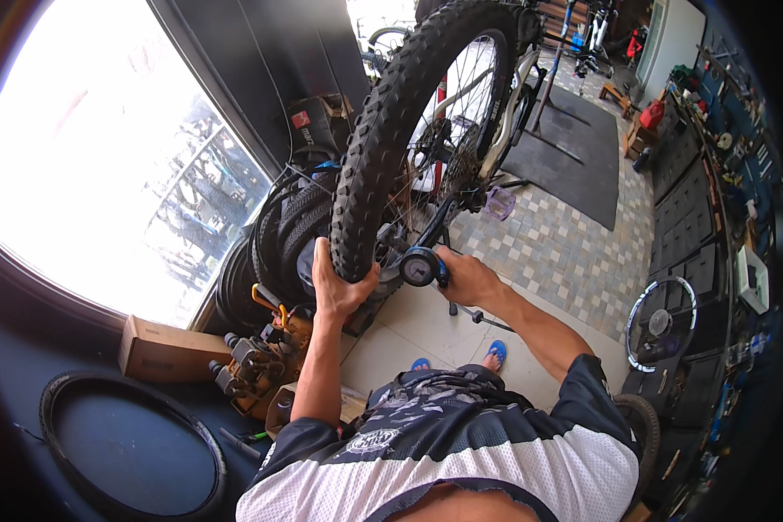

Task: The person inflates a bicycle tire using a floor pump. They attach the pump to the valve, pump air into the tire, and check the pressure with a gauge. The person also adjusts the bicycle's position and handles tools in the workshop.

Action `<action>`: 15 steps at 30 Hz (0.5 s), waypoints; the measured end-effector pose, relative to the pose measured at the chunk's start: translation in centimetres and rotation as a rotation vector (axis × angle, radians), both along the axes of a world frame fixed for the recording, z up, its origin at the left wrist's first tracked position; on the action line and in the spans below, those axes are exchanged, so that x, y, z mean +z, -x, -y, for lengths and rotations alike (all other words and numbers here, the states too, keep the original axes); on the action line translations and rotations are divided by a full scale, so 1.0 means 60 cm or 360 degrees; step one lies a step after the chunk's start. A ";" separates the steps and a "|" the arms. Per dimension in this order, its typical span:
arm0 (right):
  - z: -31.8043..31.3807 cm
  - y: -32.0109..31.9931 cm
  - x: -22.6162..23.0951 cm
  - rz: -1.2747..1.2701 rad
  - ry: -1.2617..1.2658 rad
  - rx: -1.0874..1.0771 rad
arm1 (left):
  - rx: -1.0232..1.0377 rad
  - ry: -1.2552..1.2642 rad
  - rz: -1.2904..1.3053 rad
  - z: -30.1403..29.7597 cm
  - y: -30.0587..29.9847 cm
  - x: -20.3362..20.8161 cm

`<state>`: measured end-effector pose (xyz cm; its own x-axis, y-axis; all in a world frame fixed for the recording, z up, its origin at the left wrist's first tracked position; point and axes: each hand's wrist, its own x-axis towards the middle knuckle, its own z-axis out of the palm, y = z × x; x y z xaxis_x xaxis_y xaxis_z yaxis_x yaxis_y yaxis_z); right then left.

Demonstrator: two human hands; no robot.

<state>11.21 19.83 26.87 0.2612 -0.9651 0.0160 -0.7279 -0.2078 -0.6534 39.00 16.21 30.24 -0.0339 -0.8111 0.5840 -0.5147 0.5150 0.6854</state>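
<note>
A mountain bike's knobbly tyre (357,165) fills the upper middle, raised off the floor with its spokes and rear cogs (463,167) on the right side. My left hand (339,283) is closed round the tyre's lowest part, thumb on the right and fingers on the left. Just right of the tyre, my right hand (466,277) wraps round a dark tool with a round black gauge-like face (419,266); its fingers are partly hidden. A thin dark rod or hose (491,321) shows below that hand; I cannot tell whether it joins the tool. A purple pedal (499,203) hangs beyond.
Several loose tyres (300,213) lean below the window at the left. Yellow-brown machinery (265,361) and a cardboard box (172,348) stand nearby. A bare tyre (130,444) lies lower left. At right are dark drawers (683,209) and a wheel rim (661,324); a dark mat (565,157) covers tiles.
</note>
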 end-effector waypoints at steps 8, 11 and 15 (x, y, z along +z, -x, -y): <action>0.000 0.001 -0.004 -0.0022 -0.0085 -0.0054 | 0.0008 -0.0053 -0.0014 -0.003 0.000 0.003; -0.005 -0.003 0.003 -0.0009 -0.0086 -0.0064 | 0.0002 -0.0037 0.0000 -0.001 -0.001 0.004; -0.012 -0.006 0.010 -0.0023 -0.0122 -0.0095 | -0.0042 -0.0059 -0.0021 -0.001 0.002 0.010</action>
